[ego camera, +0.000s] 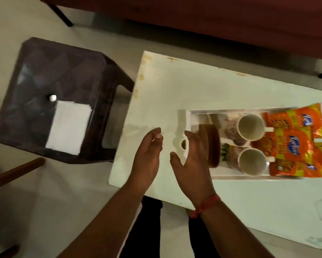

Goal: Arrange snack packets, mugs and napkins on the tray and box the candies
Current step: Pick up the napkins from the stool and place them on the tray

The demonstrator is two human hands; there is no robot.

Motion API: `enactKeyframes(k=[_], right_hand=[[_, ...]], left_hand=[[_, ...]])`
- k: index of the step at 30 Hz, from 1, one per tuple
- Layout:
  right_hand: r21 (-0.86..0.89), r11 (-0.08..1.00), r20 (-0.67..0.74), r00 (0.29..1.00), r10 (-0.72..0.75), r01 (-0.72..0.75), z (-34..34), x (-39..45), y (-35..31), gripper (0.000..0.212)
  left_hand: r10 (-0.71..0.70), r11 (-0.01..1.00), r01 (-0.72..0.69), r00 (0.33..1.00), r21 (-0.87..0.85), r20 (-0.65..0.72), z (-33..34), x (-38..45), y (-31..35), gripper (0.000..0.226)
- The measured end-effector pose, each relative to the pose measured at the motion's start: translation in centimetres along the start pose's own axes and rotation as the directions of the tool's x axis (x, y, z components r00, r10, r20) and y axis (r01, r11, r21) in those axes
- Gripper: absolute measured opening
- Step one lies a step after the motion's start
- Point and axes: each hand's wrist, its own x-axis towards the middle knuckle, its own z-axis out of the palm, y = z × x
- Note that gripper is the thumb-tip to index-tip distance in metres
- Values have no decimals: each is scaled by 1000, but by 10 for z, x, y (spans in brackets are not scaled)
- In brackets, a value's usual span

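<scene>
A white tray [186, 118] lies on the white table [193, 86]. It holds two white mugs [251, 127] [252, 161], orange snack packets [294, 144] at its right end and a round brown box [212, 146] near its left end. My right hand [191, 161] hovers open just left of the brown box, partly covering the tray's left handle. My left hand [149, 155] is open above the bare table, left of the tray. A stack of white napkins [69, 127] lies on a dark plastic stool [50, 71] to the left.
A small white object [52, 97] sits on the stool behind the napkins. A dark red sofa [212, 21] runs along the far side. A wooden furniture piece [13, 171] shows at the lower left. The picture is blurred by motion.
</scene>
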Motion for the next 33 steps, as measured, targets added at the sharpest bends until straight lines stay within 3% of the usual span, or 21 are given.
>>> enactKeyframes(k=[5, 8, 10, 13, 17, 19, 24, 27, 31, 33], right_hand=[[116, 990, 271, 961, 52, -86, 83, 23, -56, 55], [145, 978, 336, 937, 92, -148, 129, 37, -91, 44], [145, 974, 333, 935, 119, -175, 156, 44, -109, 38], [168, 951, 302, 932, 202, -261, 185, 49, -124, 28], [218, 889, 330, 888, 321, -403, 211, 46, -128, 25], [212, 889, 326, 887, 328, -407, 219, 42, -129, 25], [200, 879, 317, 877, 360, -433, 226, 43, -135, 33], [200, 869, 336, 865, 374, -453, 223, 46, -136, 37], [258, 864, 453, 844, 288, -433, 196, 42, -126, 31], [384, 789, 535, 812, 234, -480, 173, 35, -113, 29]], left_hand=[[170, 975, -139, 968, 172, -183, -107, 18, 18, 29], [443, 816, -236, 842, 528, -308, -174, 36, 24, 25], [517, 688, -147, 786, 711, -338, -217, 53, 22, 27], [412, 536, 66, 850, 841, -329, -254, 72, 13, 41], [377, 465, 75, 885, 882, -274, -266, 80, 0, 46], [345, 514, 87, 890, 854, -298, -267, 82, -2, 43], [127, 754, 141, 927, 642, -352, -257, 79, -1, 37], [61, 830, 142, 939, 540, -340, -246, 66, -6, 35], [-34, 900, 190, 928, 392, -370, -228, 41, -11, 35], [-114, 944, 227, 907, 241, -405, -211, 21, -13, 29]])
